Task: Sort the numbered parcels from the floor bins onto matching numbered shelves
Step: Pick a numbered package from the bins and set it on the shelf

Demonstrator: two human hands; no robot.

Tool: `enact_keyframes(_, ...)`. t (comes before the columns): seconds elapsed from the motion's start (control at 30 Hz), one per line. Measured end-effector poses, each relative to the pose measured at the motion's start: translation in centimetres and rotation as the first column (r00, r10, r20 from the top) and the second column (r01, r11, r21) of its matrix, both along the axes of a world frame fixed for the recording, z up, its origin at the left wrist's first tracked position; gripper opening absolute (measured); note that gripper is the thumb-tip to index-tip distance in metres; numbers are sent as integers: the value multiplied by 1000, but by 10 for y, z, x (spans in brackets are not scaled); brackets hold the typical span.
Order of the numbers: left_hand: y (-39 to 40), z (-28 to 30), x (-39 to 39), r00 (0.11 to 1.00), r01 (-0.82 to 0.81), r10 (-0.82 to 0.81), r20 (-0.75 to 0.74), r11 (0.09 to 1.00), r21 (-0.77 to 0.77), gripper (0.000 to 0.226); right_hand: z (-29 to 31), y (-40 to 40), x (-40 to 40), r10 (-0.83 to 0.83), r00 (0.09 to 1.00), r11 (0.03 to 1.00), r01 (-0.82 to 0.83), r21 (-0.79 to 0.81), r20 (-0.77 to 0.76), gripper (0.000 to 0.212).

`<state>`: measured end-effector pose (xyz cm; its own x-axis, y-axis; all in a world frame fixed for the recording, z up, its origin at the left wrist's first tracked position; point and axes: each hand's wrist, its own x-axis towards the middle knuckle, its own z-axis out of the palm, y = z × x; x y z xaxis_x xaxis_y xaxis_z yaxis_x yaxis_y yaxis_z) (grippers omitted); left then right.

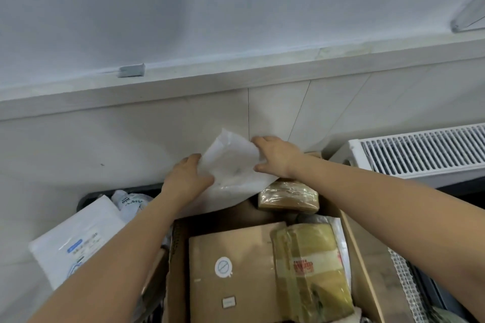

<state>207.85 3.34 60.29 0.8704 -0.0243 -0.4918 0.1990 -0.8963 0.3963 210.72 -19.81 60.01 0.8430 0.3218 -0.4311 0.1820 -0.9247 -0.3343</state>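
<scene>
Held up over the far end of the cardboard bin (367,257), in front of the pale tiled wall (131,136): a white soft parcel (231,165), thin, crumpled, faintly glossy, no number legible on the side shown. On its left edge, left hand (187,178), fingers curled round the wrapper, gripping. On its upper right edge, right hand (275,156), thumb under and fingers over, pinching the corner.

Farther left, in a dark bin (86,198): a flat white mailer (76,238) with a blue-marked label, tilted against the rim, and a knotted plastic bag (128,203) just behind. Below the parcel, inside the cardboard bin: a brown box (231,270) with a round white sticker, a tape-wrapped yellowish package (312,273) touching its right side, and a small taped brown package (288,196) at the far end, partly covered by the parcel's lower corner. Far right, a white radiator (425,151) against the wall.
</scene>
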Motion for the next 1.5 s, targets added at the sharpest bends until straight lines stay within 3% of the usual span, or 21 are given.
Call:
enact_keyframes(0.17, -8, -31, 0, 999, -32, 32, 3, 999, -22, 38, -17, -4, -5, -53, 997, 995, 57, 79, -51, 46)
enact_keyframes(0.3, -15, -47, -24, 992, 100, -111, 57, 979, 176, 31, -26, -13, -32, -24, 998, 989, 33, 146, -59, 8)
enact_keyframes(0.43, -11, -53, -69, 961, 183, -210, 179, 971, 156, 29, -29, -18, -65, 15, 1000, 981, -14, 195, -3, 24)
enact_keyframes(0.53, -9, -51, -95, 953, 203, -224, 205, 972, 119, 27, -32, -20, -90, 91, 996, 980, -88, 180, -10, 10)
enact_keyframes(0.57, -9, -50, -103, 957, 200, -219, 190, 973, 114, 25, -34, -21, -99, 106, 994, 978, -102, 180, -15, 4)
enact_keyframes(0.7, 2, -55, -128, 986, 131, -134, 104, 991, 34, 26, -44, -17, -132, 169, 986, 970, -166, 179, 2, 17)
enact_keyframes(0.77, 9, -57, -140, 981, 171, -170, 96, 985, 1, 34, -48, -15, -142, 200, 980, 966, -198, 168, 5, 20)
enact_keyframes(0.87, 15, -58, -152, 961, 275, -275, -16, 953, 125, 62, -52, -16, -153, 217, 976, 963, -219, 159, 31, 19)
enact_keyframes(0.97, 14, -63, -153, 948, 315, -316, -36, 920, 234, 69, -52, -15, -162, 211, 976, 966, -216, 142, 49, 22)
enact_keyframes(1.1, 4, -68, -151, 942, 331, -334, -42, 898, 288, 67, -48, -14, -169, 141, 985, 969, -157, 189, 97, 46)
enact_keyframes(1.2, 1, -61, -156, 919, 384, -393, -42, 861, 333, 72, -38, -16, -175, 51, 997, 967, -64, 246, 61, 36)
enact_keyframes(1.3, 14, -62, -167, 872, 451, -489, 21, 819, 355, 100, -27, -21, -177, -101, 978, 944, 152, 294, -180, 24)
enact_keyframes(1.4, 31, -66, -187, 853, 481, -521, 26, 805, 346, 84, -32, -25, -167, -248, 942, 897, 311, 315, -227, 30)
enact_keyframes(1.5, 50, -69, -206, 845, 485, -534, 28, 788, 380, 81, -49, -23, -150, -348, 914, 900, 389, 199, -208, 23)
